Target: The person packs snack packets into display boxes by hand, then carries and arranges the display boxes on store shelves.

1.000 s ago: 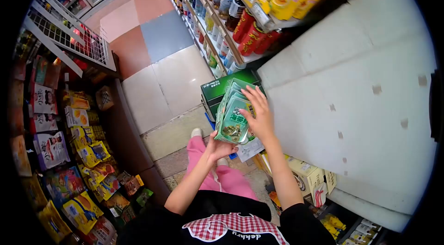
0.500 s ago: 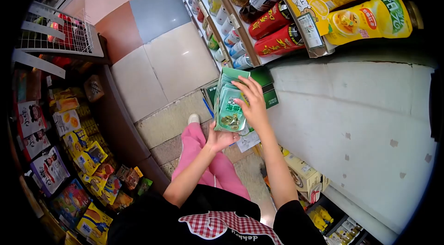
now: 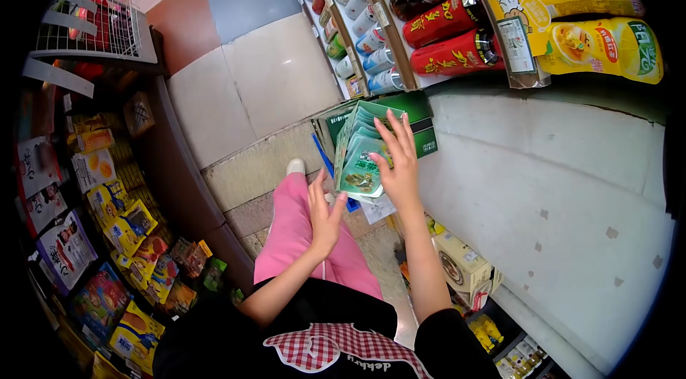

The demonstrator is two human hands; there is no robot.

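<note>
A green open-topped box of snack packets point(image 3: 361, 170) is tilted in front of me, its green pouches fanned in a row. The front pouch has a clear window showing the food inside. My right hand point(image 3: 400, 170) grips the box at its right side, thumb on the front pouch and fingers along the upper edge. At the lower left corner, my left hand point(image 3: 325, 218) has its fingers spread. Whether its fingertips touch the box I cannot tell. Below lie a green carton point(image 3: 418, 121) and a blue strip point(image 3: 323, 154).
Drink shelves point(image 3: 400, 57) rise at the upper right, with red bottles point(image 3: 457, 53) and yellow bottles point(image 3: 600, 50). Snack bags point(image 3: 132, 229) hang along the left. A white surface point(image 3: 536, 186) stands on the right. Near my legs sits a beige box point(image 3: 461, 261).
My left hand has come out from under the box to its lower left, fingers spreading. The pouches fan wider apart. My right hand has moved slightly right and stays on the box.
</note>
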